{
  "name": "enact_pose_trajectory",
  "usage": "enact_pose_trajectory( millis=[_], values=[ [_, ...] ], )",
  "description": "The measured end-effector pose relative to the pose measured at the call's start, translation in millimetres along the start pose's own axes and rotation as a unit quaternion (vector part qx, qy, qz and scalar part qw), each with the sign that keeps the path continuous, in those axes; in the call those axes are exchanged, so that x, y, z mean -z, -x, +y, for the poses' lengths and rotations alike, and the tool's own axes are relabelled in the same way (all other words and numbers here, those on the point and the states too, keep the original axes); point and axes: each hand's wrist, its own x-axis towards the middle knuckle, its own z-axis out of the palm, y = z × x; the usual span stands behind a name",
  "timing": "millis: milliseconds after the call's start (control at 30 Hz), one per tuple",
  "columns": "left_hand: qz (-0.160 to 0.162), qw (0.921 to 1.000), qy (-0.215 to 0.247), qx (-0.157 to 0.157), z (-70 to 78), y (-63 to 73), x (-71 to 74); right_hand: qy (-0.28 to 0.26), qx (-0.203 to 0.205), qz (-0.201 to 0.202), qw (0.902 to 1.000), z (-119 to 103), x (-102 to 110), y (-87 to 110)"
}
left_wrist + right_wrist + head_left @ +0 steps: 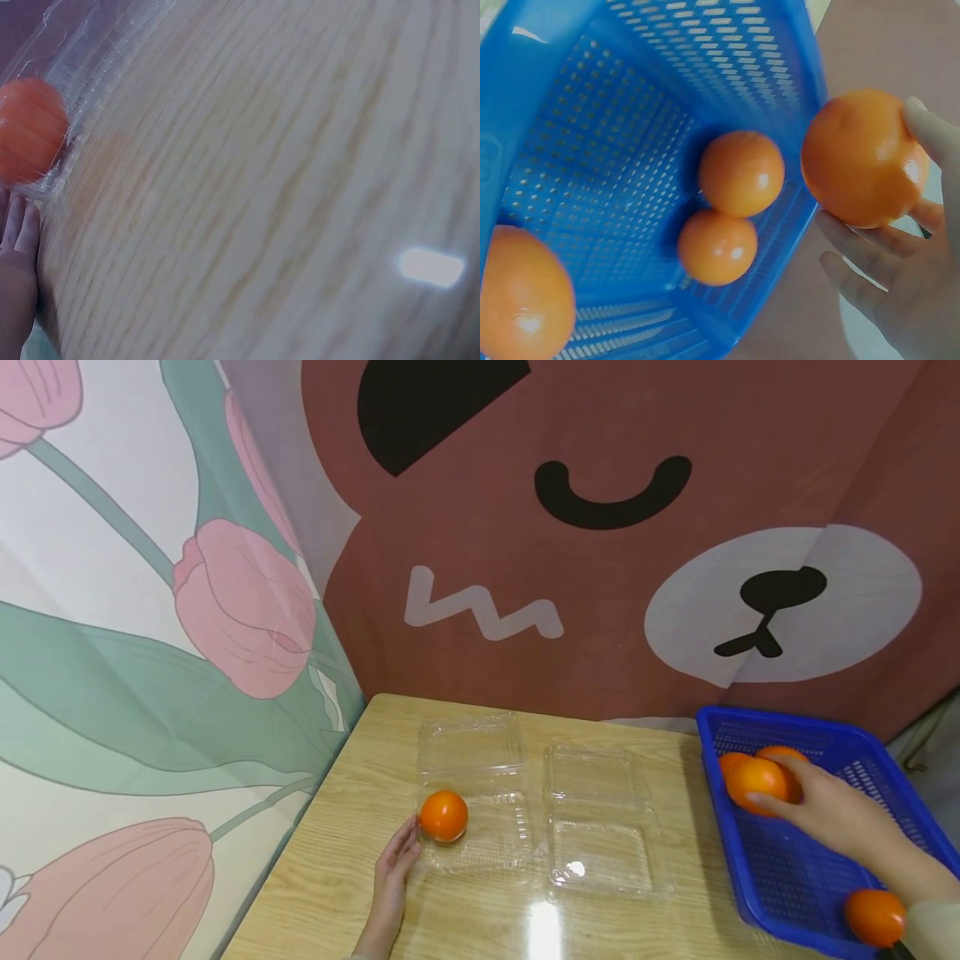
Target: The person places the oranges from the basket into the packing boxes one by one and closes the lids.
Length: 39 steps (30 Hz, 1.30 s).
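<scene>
My right hand (836, 810) holds an orange (862, 159) between thumb and fingers over the left side of the blue basket (731, 860). Two more oranges (741, 174) touch each other on the basket floor, and another orange (523, 296) sits at its opposite end. On the table, an orange (444, 816) rests in the left half of the front part of an opened clear plastic clamshell box (491, 852). Beside that box's left edge is my left hand (393, 864), its fingers loosely extended close to the orange. Whether they touch the orange is unclear.
A second opened clear clamshell box (600, 852) lies between the first box and the basket. Both are on the wood-grain table (315, 877). A bear-printed cloth (480, 543) hangs behind the table, with a tulip-printed one (135, 718) to the left.
</scene>
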Motion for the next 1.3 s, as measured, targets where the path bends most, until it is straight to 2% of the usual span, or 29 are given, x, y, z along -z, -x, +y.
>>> enact_pose_trajectory(
  millis=[100,400,733,1300],
  values=[
    [0.001,1.0000,0.000,-0.002,-0.1,0.0,0.1,-0.002,0.010,0.014,0.9999,-12.9,1.4,2.9],
    [0.006,1.0000,-0.003,-0.001,0.2,-0.5,-0.3,-0.038,0.027,0.017,0.9988,-51.4,-2.9,-0.2],
    [0.011,0.9999,-0.004,0.003,0.2,-0.6,-1.2,-0.055,0.077,0.034,0.9949,-89.8,-17.3,-6.0],
    [0.015,0.9998,-0.013,0.002,-1.0,-0.4,-1.7,-0.065,0.108,0.026,0.9917,-150.0,-51.5,-9.1]
  ],
)
